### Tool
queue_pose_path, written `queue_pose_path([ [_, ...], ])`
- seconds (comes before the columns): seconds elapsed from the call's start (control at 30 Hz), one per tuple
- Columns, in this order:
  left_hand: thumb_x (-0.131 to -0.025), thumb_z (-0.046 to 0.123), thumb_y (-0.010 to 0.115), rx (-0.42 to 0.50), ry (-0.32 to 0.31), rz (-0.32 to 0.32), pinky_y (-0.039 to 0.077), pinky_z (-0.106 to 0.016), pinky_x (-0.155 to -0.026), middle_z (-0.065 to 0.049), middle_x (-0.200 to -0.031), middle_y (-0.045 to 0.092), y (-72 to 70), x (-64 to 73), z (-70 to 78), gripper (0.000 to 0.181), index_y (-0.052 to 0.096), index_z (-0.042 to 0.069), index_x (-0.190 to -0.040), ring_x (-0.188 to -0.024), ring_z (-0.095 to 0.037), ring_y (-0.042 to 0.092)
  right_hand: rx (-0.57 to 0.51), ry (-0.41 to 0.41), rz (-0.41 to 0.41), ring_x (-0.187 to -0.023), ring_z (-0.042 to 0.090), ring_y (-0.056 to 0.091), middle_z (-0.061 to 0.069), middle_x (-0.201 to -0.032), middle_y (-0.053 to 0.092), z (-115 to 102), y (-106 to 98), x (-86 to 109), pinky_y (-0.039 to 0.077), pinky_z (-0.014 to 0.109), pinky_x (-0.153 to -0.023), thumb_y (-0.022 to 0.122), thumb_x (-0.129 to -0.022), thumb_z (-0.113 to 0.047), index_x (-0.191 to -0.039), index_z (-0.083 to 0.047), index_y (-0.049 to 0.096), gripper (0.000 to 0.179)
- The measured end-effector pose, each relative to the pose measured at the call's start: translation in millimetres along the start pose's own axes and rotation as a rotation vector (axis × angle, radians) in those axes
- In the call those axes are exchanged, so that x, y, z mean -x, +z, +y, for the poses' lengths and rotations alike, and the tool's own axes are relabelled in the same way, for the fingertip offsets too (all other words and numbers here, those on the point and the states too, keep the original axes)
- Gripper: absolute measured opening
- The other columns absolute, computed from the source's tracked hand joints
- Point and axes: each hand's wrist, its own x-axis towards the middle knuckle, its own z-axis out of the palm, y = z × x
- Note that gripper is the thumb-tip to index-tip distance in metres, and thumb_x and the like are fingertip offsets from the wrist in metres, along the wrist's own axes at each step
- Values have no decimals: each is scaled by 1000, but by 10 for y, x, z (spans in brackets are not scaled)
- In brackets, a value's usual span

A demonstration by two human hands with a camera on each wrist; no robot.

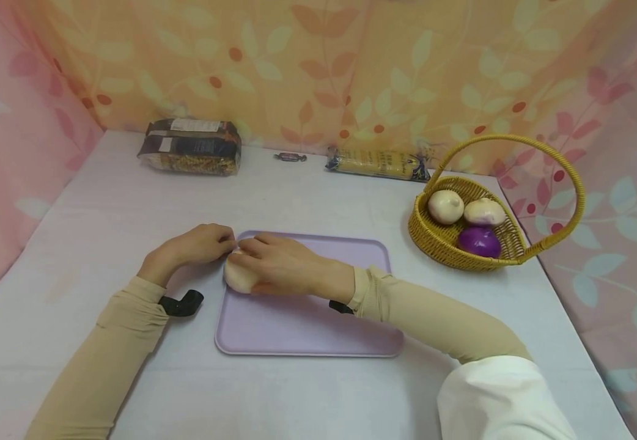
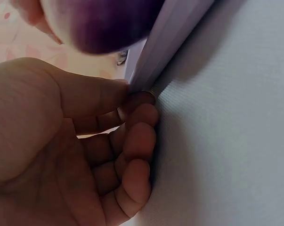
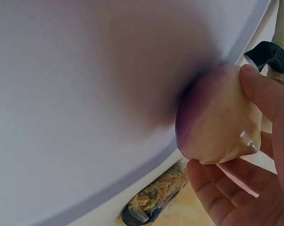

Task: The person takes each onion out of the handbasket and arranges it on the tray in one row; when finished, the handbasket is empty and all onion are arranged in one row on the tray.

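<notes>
My right hand [image 1: 274,266] grips a turnip [image 1: 239,275] over the left end of a lilac tray [image 1: 307,333]. In the right wrist view the turnip [image 3: 222,117] is cream on one side and purple on the side facing the tray. Its purple side sits close to the tray surface, with the thumb on one side and fingers on the other. My left hand [image 1: 197,244] is at the tray's far left corner. The left wrist view shows its thumb and index finger pinching the tray rim [image 2: 153,56], the other fingers curled by the cloth.
A wicker basket [image 1: 434,241] with a tall handle stands at the right, holding two whitish vegetables [image 1: 446,206] and a shiny purple one [image 1: 479,242]. Along the back lie a bag of pasta [image 1: 192,146], a small wrapped candy [image 1: 290,157] and a long yellow noodle pack [image 1: 376,164].
</notes>
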Motion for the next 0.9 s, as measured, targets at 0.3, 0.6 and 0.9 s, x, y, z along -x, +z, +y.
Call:
queue_pose_path([
  [0.3, -99, 17, 50, -1, 2, -6, 39, -30, -70, -4, -81, 58, 11, -2, -12, 18, 63, 8, -88, -79, -18, 52, 37, 23, 16, -123, 24, 53, 6, -135, 55, -23, 27, -10, 46, 34, -103, 72, -84, -48, -139, -17, 49, 67],
  [0.6, -99, 15, 49, 11, 4, -10, 39, -29, -67, -2, -78, 54, 28, 19, -15, 17, 61, 9, -89, -77, -17, 50, -46, 172, -41, -130, 26, 49, 9, -144, 49, 147, -90, 225, 47, 43, -99, 64, -87, -57, -144, -21, 45, 70],
  [0.9, -99, 16, 50, 13, 5, -5, 37, -29, -65, -3, -77, 52, 3, 2, -12, 17, 60, 9, -88, -75, -17, 49, -60, 365, 23, -115, 29, 61, 10, -123, 65, 687, -313, 960, 50, 46, -94, 61, -94, -41, -126, -12, 63, 44],
])
